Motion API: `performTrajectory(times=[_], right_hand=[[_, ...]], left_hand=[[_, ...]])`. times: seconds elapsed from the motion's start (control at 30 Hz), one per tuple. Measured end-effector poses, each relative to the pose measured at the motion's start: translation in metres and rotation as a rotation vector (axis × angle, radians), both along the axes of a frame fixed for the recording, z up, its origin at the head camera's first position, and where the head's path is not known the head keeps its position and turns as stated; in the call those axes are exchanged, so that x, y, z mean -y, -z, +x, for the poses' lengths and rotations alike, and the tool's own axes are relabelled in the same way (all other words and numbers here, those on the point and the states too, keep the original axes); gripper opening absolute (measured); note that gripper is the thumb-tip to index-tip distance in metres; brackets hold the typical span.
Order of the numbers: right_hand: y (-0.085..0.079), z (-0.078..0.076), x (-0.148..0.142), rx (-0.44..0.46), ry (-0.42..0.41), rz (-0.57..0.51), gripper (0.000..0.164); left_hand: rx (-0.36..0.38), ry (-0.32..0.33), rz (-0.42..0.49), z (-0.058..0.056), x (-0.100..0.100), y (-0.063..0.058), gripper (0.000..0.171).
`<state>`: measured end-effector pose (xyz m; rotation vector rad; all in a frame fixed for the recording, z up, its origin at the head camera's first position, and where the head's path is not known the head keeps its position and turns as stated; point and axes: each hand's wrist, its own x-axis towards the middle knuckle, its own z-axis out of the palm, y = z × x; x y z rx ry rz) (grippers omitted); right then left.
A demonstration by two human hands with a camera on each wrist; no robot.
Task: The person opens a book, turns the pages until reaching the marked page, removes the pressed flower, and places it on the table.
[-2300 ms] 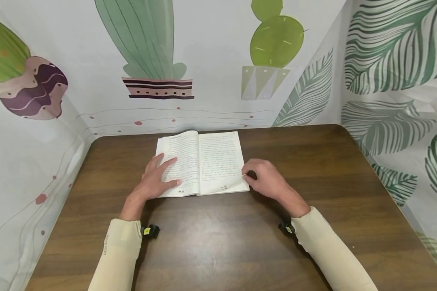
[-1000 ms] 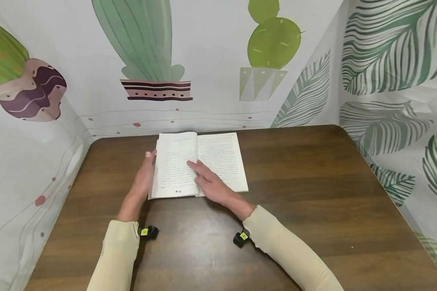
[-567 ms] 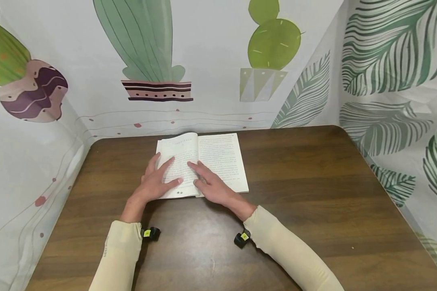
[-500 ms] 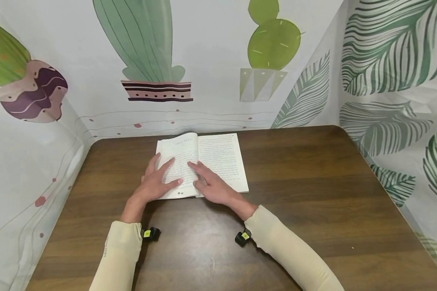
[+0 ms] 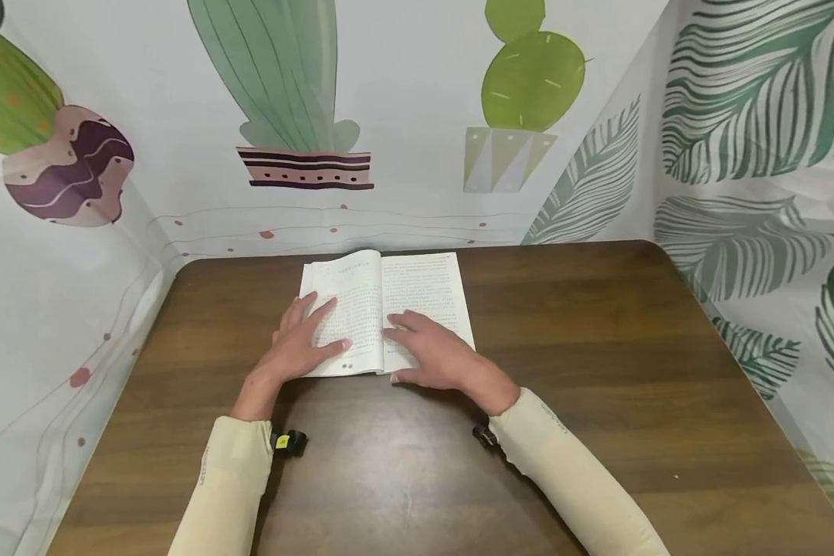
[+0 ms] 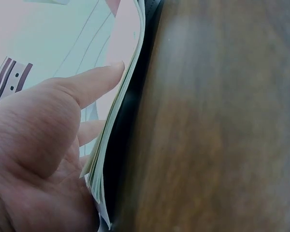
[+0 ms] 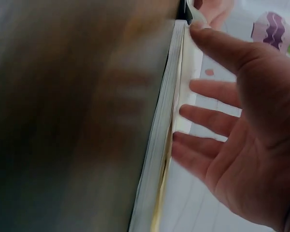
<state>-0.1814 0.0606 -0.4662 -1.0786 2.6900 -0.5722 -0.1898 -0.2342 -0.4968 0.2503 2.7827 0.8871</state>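
Observation:
An open book (image 5: 417, 282) lies near the far edge of the table, its printed pages facing up. My left hand (image 5: 295, 351) rests spread across the left page, thumb pointing toward the spine. In the left wrist view its thumb (image 6: 94, 82) lies over the page, above the curved page edges (image 6: 121, 111). Over the lower part of the right page is my right hand (image 5: 434, 355), fingers extended toward the spine and thumb at the bottom edge. The right wrist view shows these fingers (image 7: 208, 116) apart, close over the paper, with the thick page block (image 7: 169, 106) beside them.
The brown wooden table (image 5: 598, 347) spreads out around the book. A white backdrop (image 5: 417, 100) printed with cacti and leaves stands right behind the table's far edge. Dark wrist cameras (image 5: 290, 442) hang beneath the pale sleeves (image 5: 222, 494).
My right hand first pinched the right page's edge; a leaf then turned over to the left. My left hand lifted and settled again. Most recently, my right hand shifted right from the spine.

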Motion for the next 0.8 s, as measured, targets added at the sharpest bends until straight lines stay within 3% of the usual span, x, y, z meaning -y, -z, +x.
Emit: performTrajectory(times=[0.3,0.5,0.8], right_hand=[[-0.004,0.005,0.017,-0.123,0.001,0.169,0.066],[-0.003,0.004,0.014,-0.147,-0.026,0.164,0.064],[-0.004,0.002,0.007,-0.101,-0.031,0.129,0.067]], left_hand=[[0.006,-0.013,-0.004,0.002,0.002,0.001,0.090],[0.006,-0.014,-0.002,0.002,0.001,0.001,0.089],[0.005,-0.011,-0.003,0.001,-0.002,-0.002,0.090]])
